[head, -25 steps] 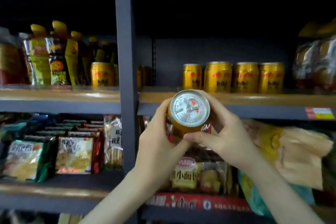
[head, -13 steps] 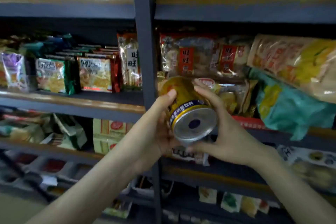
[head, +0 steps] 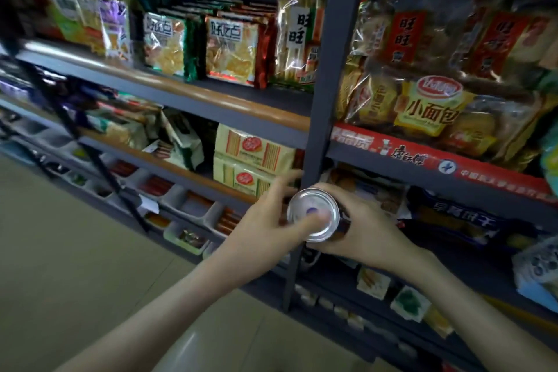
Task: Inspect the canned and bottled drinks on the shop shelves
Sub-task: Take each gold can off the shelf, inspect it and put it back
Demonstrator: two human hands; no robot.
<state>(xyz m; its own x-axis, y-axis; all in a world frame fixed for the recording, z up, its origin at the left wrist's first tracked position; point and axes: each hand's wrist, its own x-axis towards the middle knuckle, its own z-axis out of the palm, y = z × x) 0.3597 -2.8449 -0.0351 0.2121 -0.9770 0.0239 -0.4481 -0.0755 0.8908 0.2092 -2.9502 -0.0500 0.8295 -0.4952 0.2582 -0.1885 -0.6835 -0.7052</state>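
My right hand (head: pixel 367 234) wraps round the side of the drink can (head: pixel 311 205) from the right and underneath, fingers curled snug on it. The can lies on its side with its silver base turned towards me. There is a small purple mark at the middle of the base, and the body is mostly hidden behind it. My left hand (head: pixel 265 220) is on the other side, thumb laid across the lower part of the base. Its fingers stretch fairly straight past the can's top edge and are blurred, so I cannot tell whether they touch it. I hold the can low down in front of the grey shelf post (head: pixel 332 69). Just behind my left fingers, two yellow cracker packs (head: pixel 253 160) sit stacked on a shelf. Lower left, white trays (head: pixel 193 205) hold red and orange packets, too blurred to name. Up right lies a clear bag of small breads (head: pixel 428 106), and up left crisp bags (head: pixel 231 48) stand in rows
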